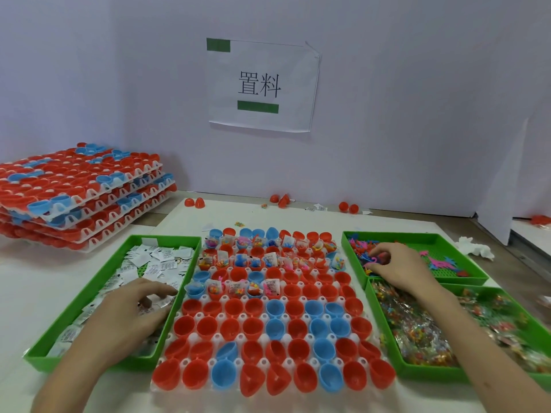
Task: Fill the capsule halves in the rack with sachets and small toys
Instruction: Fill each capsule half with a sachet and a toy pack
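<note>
A white rack (269, 318) of red and blue capsule halves lies in front of me. Its far rows hold sachets and small toys; the near rows are empty cups. My left hand (135, 308) reaches into the left green tray (74, 305), fingers curled on the white sachets (155, 260). My right hand (396, 265) is in the far right green tray (417, 238), its fingertips picking among small pink and coloured plastic toys (372, 257). What either hand holds is hidden by the fingers.
A nearer right green tray (384, 329) holds clear bags of small coloured bits (423, 329). A stack of filled capsule racks (80, 192) stands at the back left. Loose red capsule halves (283, 200) lie along the wall under a paper sign (262, 84). A crumpled tissue (477, 247) is at far right.
</note>
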A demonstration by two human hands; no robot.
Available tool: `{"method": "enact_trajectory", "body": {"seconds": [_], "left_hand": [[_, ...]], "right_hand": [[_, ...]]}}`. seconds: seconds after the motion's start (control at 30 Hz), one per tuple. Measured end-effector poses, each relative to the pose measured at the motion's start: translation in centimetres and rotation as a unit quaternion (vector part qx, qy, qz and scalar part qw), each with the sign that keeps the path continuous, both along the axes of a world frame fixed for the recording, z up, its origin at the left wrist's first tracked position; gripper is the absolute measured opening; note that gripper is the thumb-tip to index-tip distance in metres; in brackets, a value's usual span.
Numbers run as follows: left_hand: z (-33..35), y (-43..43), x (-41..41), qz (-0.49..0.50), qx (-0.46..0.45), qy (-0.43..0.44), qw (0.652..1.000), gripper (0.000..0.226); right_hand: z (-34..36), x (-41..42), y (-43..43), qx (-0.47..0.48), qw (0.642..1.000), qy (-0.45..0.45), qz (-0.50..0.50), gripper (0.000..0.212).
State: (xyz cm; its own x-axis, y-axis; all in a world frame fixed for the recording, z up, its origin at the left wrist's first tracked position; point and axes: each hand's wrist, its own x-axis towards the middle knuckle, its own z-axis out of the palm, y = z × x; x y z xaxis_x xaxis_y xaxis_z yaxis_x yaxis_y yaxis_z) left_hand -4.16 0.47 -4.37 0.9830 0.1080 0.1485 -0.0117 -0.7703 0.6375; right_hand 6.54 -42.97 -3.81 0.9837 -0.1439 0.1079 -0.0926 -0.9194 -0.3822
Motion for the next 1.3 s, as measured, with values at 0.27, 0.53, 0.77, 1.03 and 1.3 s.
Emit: {"method": "enact_trajectory", "body": {"seconds": [0.27,0.53,0.77,1.03,1.3], "left_hand": [[-0.1,-0.2,0.6,0.030,-0.021,0.026,0.999,0.020],[-0.4,0.0,0.4,0.051,-0.047,-0.012,0.998,0.030],[-0.5,0.2,0.2,0.073,-0.057,-0.065,0.994,0.027],[-0.3,1.2,-0.1,0.126,-0.145,-0.122,0.974,0.024],[2.0,0.3,-1.6,0.104,-0.286,-0.162,0.939,0.025]], "right_hand": [[0.1,-0.3,0.7,0.029,0.996,-0.079,-0.015,0.004],[0.2,-0.3,-0.1,0.094,0.984,-0.149,-0.036,0.011],[0.7,-0.6,0.1,0.157,0.973,-0.162,-0.043,0.019],[1.5,-0.9,0.0,0.214,0.960,-0.154,-0.093,0.021],[2.8,-1.7,0.5,0.262,0.942,-0.192,-0.088,0.023]]}}
